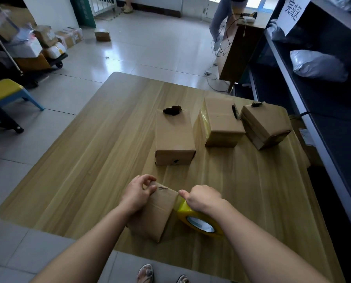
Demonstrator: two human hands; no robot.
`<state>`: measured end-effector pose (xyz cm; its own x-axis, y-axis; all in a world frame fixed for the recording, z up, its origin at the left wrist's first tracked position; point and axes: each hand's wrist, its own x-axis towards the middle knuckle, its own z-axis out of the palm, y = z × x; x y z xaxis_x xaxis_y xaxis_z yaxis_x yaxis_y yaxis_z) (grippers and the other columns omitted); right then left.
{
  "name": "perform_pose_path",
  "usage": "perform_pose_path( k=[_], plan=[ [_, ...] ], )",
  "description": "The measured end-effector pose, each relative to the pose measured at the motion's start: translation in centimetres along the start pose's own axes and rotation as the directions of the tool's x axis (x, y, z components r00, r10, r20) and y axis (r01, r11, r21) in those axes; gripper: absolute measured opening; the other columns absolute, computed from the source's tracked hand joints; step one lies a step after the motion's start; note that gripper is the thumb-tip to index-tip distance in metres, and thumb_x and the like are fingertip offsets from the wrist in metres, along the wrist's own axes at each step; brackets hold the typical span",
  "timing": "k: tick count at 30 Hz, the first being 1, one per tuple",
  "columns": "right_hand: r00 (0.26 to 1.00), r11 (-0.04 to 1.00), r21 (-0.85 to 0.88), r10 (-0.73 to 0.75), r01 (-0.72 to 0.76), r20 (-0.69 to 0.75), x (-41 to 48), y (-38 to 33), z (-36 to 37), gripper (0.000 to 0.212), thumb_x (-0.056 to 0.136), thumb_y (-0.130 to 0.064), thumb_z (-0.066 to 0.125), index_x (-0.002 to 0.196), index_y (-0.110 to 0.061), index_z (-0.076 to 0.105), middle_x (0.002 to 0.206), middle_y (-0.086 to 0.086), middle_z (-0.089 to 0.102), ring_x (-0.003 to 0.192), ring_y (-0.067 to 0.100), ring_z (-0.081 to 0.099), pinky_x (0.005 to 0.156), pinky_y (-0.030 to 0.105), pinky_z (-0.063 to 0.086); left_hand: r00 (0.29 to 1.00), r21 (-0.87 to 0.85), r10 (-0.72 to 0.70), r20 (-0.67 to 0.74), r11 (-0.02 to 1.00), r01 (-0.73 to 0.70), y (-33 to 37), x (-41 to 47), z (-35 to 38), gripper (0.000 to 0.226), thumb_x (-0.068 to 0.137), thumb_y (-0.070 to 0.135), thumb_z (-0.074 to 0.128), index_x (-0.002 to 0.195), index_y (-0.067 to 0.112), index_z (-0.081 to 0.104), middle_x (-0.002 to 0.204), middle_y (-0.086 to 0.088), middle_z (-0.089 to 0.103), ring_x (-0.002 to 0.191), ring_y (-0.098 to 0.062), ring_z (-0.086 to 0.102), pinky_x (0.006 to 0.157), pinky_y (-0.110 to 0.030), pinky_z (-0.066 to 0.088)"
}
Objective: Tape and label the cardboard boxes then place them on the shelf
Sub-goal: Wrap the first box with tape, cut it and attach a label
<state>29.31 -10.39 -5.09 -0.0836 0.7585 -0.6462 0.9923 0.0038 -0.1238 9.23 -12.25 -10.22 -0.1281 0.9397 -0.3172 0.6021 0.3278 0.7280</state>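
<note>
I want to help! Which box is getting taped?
The box nearest the person: the left hand grips its top, the right hand holds the yellow tape roll against it. The other three sit untouched farther back.

Wood-grain table point(84, 176), three cardboard boxes point(221, 121) grouped far right, fourth box point(156, 213) near front edge

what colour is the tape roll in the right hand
Yellow, with a pale inner core: the tape roll shows best in the head view.
</note>
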Motion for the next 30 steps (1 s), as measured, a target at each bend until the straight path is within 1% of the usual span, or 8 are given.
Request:
perform_pose_path(
  k=[3, 6, 12, 17, 21, 24, 27, 30],
  plan=[
    [0.999, 0.999, 0.020, 0.035, -0.036, 0.013, 0.1, -0.8, 0.0, 0.067, 0.098, -0.064, 0.025, 0.108, -0.010, 0.063, 0.098, 0.005, 0.063, 0.087, 0.021, 0.058, 0.082, 0.034, 0.048, 1.000, -0.026, -0.019, -0.005, 0.999, 0.019, 0.0, 0.8, -0.3, 0.020, 0.093, 0.029, 0.062, 0.112, 0.030, 0.064, 0.110, 0.003, 0.057, 0.099, -0.017, 0.057, 0.086, -0.035, 0.050],
    [0.996, 0.985, 0.165, 0.032, -0.047, 0.088, 0.1, -1.2, -0.8, 0.067, 0.103, -0.055, 0.021, 0.131, -0.004, 0.055, 0.129, 0.014, 0.058, 0.116, 0.028, 0.056, 0.096, 0.037, 0.043, 0.997, 0.033, -0.057, -0.055, 0.998, 0.059, 0.1, 1.6, -0.7, 0.031, 0.093, 0.037, 0.060, 0.123, 0.031, 0.062, 0.114, 0.002, 0.057, 0.104, -0.018, 0.055, 0.093, -0.040, 0.049],
    [0.985, 0.907, 0.411, 0.016, -0.088, 0.174, -0.3, -1.8, -1.8, 0.069, 0.102, -0.054, 0.029, 0.147, -0.003, 0.036, 0.151, 0.015, 0.040, 0.134, 0.032, 0.043, 0.102, 0.038, 0.039, 0.944, 0.505, 0.095, -0.317, 0.859, 0.083, 1.7, 0.3, 0.0, 0.045, 0.092, 0.055, 0.048, 0.130, 0.031, 0.056, 0.116, -0.001, 0.054, 0.109, -0.020, 0.048, 0.092, -0.036, 0.034],
    [0.979, 0.862, 0.491, 0.030, -0.127, 0.200, 0.0, -2.3, -1.2, 0.072, 0.100, -0.058, 0.033, 0.148, -0.005, 0.034, 0.151, 0.014, 0.039, 0.135, 0.033, 0.041, 0.106, 0.042, 0.038, 0.879, -0.008, 0.176, -0.443, 0.980, -0.200, 2.8, -3.6, 1.4, 0.008, 0.094, 0.032, 0.056, 0.094, 0.024, 0.060, 0.090, 0.003, 0.056, 0.084, -0.017, 0.055, 0.072, -0.029, 0.043],
    [0.973, 0.811, 0.559, 0.050, -0.170, 0.223, 0.1, -2.7, -0.6, 0.074, 0.097, -0.062, 0.038, 0.147, -0.007, 0.035, 0.147, 0.014, 0.044, 0.131, 0.034, 0.046, 0.108, 0.046, 0.042, 0.979, -0.259, -0.038, -0.198, 0.966, -0.015, 1.7, -7.8, 3.9, 0.037, 0.093, 0.050, 0.049, 0.072, 0.020, 0.056, 0.066, 0.003, 0.061, 0.062, -0.015, 0.060, 0.058, -0.042, 0.049],
    [0.965, 0.738, 0.643, 0.042, -0.205, 0.260, 0.1, -3.0, -0.2, 0.074, 0.097, -0.058, 0.041, 0.148, -0.007, 0.032, 0.148, 0.016, 0.042, 0.133, 0.035, 0.044, 0.109, 0.047, 0.041, 0.973, -0.346, -0.229, 0.032, 0.911, 0.225, 1.1, -8.6, 4.7, 0.064, 0.074, 0.078, 0.040, 0.095, 0.022, 0.061, 0.091, 0.003, 0.067, 0.085, -0.014, 0.065, 0.073, -0.034, 0.053],
    [0.956, 0.646, 0.723, 0.037, -0.245, 0.291, 0.3, -3.2, 0.1, 0.071, 0.095, -0.058, 0.046, 0.143, -0.006, 0.038, 0.134, 0.016, 0.054, 0.121, 0.034, 0.055, 0.103, 0.047, 0.047, 0.937, -0.625, -0.264, 0.230, 0.698, 0.350, 1.8, -8.8, 4.7, 0.084, 0.068, 0.078, 0.053, 0.128, 0.020, 0.054, 0.122, 0.000, 0.061, 0.108, -0.015, 0.058, 0.089, -0.032, 0.047],
    [0.956, 0.619, 0.748, 0.013, -0.239, 0.294, 0.2, -3.4, -0.2, 0.060, 0.098, -0.052, 0.046, 0.134, -0.005, 0.045, 0.106, 0.011, 0.060, 0.095, 0.026, 0.061, 0.089, 0.040, 0.054, 0.929, -0.631, -0.305, 0.210, 0.683, 0.367, 2.7, -8.9, 4.6, 0.095, 0.059, 0.075, 0.070, 0.135, 0.024, 0.045, 0.124, 0.002, 0.055, 0.110, -0.017, 0.055, 0.086, -0.032, 0.049]
  ],
)
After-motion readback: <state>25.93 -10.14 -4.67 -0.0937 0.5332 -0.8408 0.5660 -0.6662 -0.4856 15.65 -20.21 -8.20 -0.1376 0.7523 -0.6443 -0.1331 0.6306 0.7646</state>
